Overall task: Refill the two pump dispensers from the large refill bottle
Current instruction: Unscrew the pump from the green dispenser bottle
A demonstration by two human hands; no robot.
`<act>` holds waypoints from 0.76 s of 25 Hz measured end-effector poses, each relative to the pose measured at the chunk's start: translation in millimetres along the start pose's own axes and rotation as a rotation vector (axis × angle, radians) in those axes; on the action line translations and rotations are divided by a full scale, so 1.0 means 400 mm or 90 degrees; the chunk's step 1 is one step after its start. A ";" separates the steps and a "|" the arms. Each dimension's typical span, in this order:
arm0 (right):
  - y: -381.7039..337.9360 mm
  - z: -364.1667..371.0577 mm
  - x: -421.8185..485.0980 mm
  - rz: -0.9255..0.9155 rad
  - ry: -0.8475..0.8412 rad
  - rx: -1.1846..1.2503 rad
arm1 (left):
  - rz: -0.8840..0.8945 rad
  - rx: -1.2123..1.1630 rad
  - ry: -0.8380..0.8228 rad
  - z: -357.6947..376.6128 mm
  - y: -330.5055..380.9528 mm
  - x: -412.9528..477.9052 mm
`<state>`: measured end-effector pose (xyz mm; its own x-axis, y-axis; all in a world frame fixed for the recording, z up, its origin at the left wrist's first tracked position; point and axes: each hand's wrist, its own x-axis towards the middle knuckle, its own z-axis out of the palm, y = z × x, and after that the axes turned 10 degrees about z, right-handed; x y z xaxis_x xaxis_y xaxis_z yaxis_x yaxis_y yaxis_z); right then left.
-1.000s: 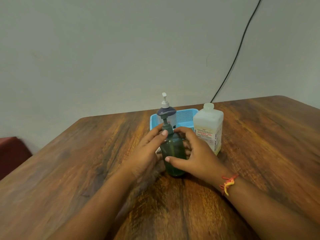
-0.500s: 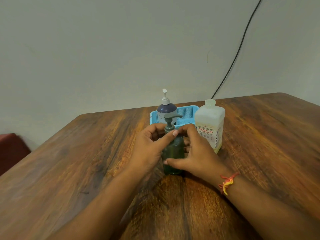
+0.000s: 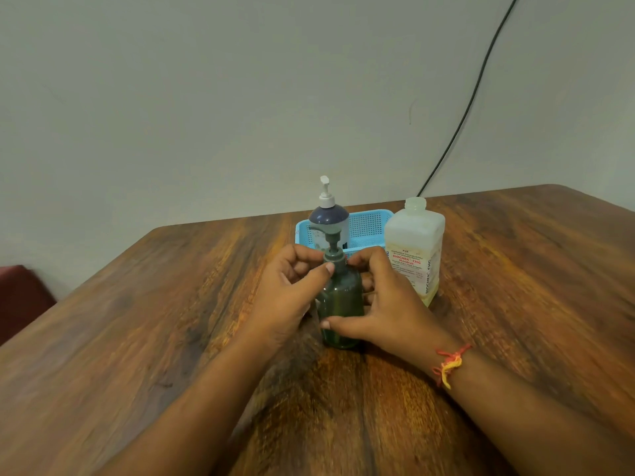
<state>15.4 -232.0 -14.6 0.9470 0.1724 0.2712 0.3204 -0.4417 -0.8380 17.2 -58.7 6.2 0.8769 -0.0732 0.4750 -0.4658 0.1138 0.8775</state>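
A dark green pump dispenser (image 3: 340,300) stands upright on the wooden table (image 3: 171,321) in front of me. My right hand (image 3: 388,304) wraps its body from the right. My left hand (image 3: 292,290) pinches the grey pump collar at its neck, and the pump head points left. Behind it a second dispenser (image 3: 329,216) with a dark top and a white pump stands at the blue basket. The large white refill bottle (image 3: 414,249) stands to the right, its neck uncapped and its red-lettered label facing me.
The blue mesh basket (image 3: 369,226) sits at the table's far edge near the wall. A black cable (image 3: 470,97) runs down the wall behind it. A dark red seat (image 3: 20,297) shows at the left, below table level.
My left hand's fingers have closed around the pump collar, and the pump head has turned from pointing right to pointing left. My right hand stays around the green bottle.
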 end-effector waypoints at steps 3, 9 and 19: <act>0.001 0.000 0.000 -0.001 -0.004 0.002 | 0.018 0.042 0.009 0.009 0.002 0.006; 0.003 0.000 0.003 0.004 -0.015 0.012 | 0.014 0.088 -0.028 0.011 0.008 0.000; 0.004 0.004 0.004 0.000 -0.008 0.008 | 0.042 0.078 0.039 0.016 0.015 0.003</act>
<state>17.4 -230.9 -16.3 0.9468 0.1827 0.2649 0.3193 -0.4313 -0.8438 14.8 -64.4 12.4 0.8476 -0.0085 0.5305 -0.5305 -0.0056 0.8476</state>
